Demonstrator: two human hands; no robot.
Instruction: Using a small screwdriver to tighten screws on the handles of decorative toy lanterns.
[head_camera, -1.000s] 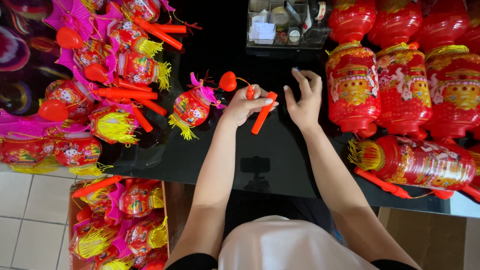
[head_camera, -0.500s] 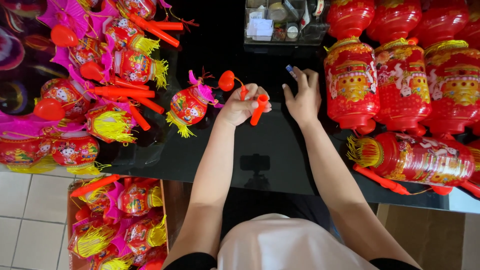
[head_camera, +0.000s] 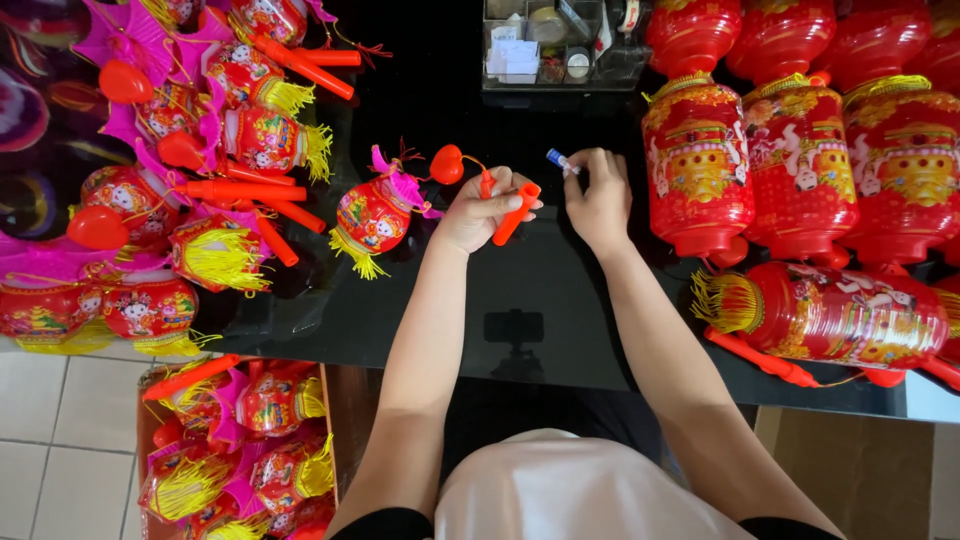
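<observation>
My left hand (head_camera: 482, 208) grips the orange-red plastic handle (head_camera: 514, 213) of a small red toy lantern (head_camera: 373, 215) with yellow tassels and pink trim, which lies on the black glass table (head_camera: 540, 290) just left of the hand. A red heart-shaped piece (head_camera: 446, 163) sits on a wire between handle and lantern. My right hand (head_camera: 598, 199) pinches a small blue-and-white cylinder (head_camera: 560, 161), apparently a battery, a little right of the handle's end.
A heap of the same small lanterns with orange handles (head_camera: 200, 170) covers the table's left side. Large red lanterns (head_camera: 800, 160) stand and lie at the right. A clear organiser box (head_camera: 560, 45) sits at the back. A cardboard box of lanterns (head_camera: 235, 450) is on the tiled floor.
My right hand was open with fingers spread; it has closed and now pinches the small cylinder. My left hand turned the handle a little in its grip.
</observation>
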